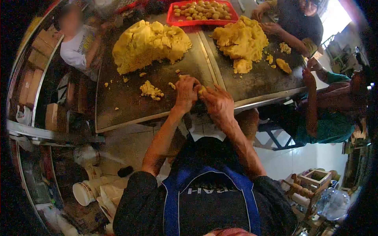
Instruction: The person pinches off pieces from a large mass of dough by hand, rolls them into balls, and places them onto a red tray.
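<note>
At the table's near edge my left hand [187, 93] and my right hand [219, 103] are close together, fingers bent. A small piece of yellow dough [202, 91] shows between them, pinched by the fingers and partly hidden. Left of my left hand lies a cluster of small dough crumbs [150, 91]. Beyond it rises a large mound of yellow dough [147, 45]. A second dough mound [242, 41] sits across the table seam, with a flattened dough lump [283, 66] to its right.
A red tray [170, 17] full of round dough balls stands at the far side of the dark table [130, 106]. One person [78, 47] stands at the left, another [301, 23] at the far right, and a third in green [334, 114] at the right.
</note>
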